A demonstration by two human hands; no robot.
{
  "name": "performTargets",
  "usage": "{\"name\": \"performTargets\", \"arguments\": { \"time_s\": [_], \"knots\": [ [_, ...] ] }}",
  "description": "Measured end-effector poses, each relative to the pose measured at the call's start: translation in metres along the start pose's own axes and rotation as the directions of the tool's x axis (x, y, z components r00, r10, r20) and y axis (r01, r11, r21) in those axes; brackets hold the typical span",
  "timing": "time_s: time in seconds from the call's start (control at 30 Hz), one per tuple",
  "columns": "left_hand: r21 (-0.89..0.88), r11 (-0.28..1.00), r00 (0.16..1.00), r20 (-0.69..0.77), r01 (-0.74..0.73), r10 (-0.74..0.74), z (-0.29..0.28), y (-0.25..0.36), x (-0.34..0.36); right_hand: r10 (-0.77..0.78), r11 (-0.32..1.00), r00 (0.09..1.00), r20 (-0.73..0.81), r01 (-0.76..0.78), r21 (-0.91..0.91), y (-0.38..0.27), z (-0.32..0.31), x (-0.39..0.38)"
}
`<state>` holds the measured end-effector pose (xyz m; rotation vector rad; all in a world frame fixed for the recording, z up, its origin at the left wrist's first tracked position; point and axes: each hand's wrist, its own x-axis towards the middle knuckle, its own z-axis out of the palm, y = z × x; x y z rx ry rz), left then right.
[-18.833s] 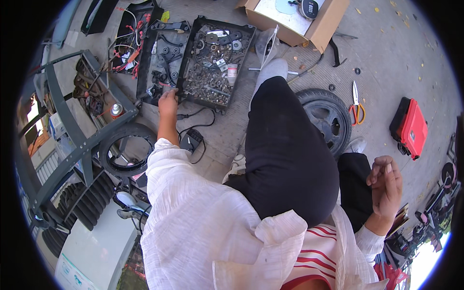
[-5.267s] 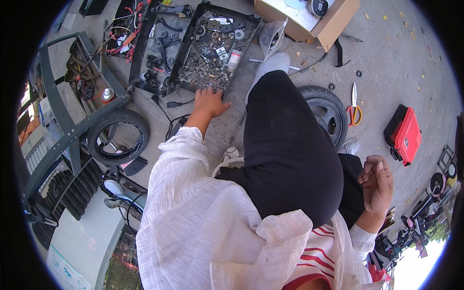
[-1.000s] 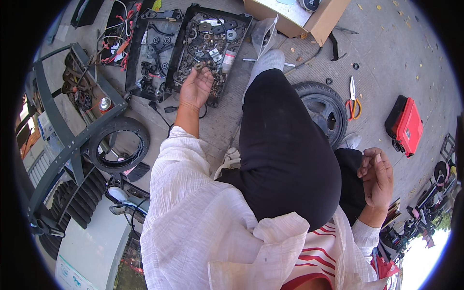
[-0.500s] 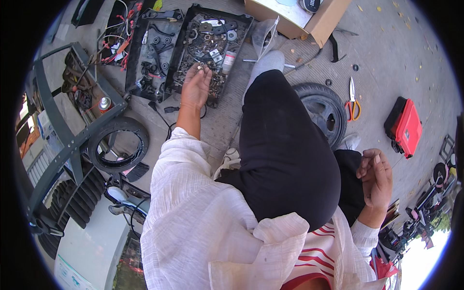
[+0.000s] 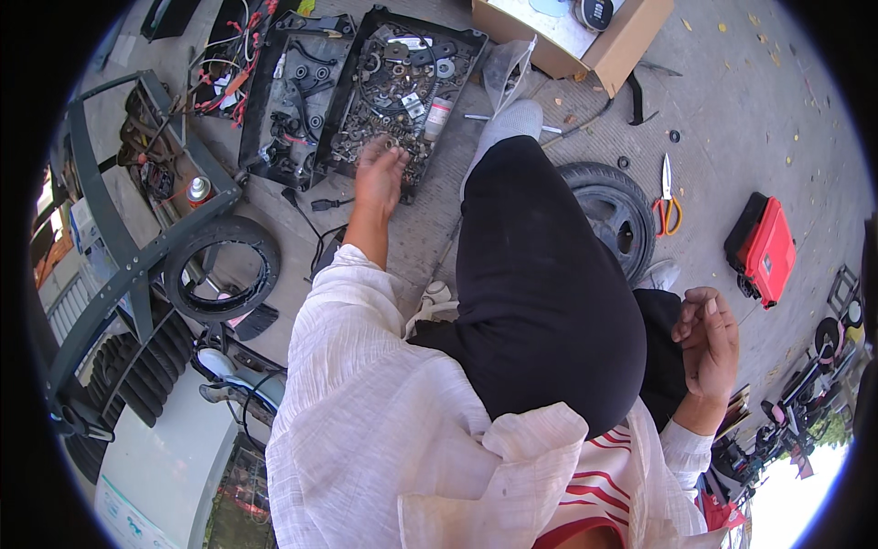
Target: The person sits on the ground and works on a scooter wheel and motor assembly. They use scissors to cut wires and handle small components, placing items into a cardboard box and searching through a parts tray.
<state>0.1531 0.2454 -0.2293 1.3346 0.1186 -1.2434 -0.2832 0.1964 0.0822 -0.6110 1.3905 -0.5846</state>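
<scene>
My left hand is over the near end of a black tray full of loose nuts, bolts, washers and other small metal hardware. Its fingertips are pinched on a small metal part, too small to name exactly. A white-labelled bottle lies among the hardware, right of the hand. Beside it is a second black tray with levers and bearings. My right hand rests beside my bent leg, palm up, fingers loosely curled and apart, with nothing visible in it.
A wheel with tyre lies beyond my knee, near orange-handled scissors and a red-and-black case. A cardboard box stands at the top. On the left are a loose tyre, a dark metal frame and a spray can.
My left hand has shifted slightly down and right over the tray, its fingertips lower and turned more toward the hardware. My right hand has barely moved.
</scene>
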Motion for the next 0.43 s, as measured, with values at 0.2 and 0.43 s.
{"name": "performTargets", "arguments": {
  "time_s": [0.2,0.43],
  "knots": [
    [-0.004,0.992,0.992,0.006,0.129,-0.129,0.014,-0.004,-0.013,0.003,1.000,1.000,-0.001,-0.003,-0.005,-0.001,0.001,0.000],
    [0.053,0.995,0.996,-0.010,0.087,-0.086,0.011,-0.014,-0.013,0.000,1.000,1.000,0.001,0.000,-0.013,-0.001,0.001,-0.001]
  ]
}}
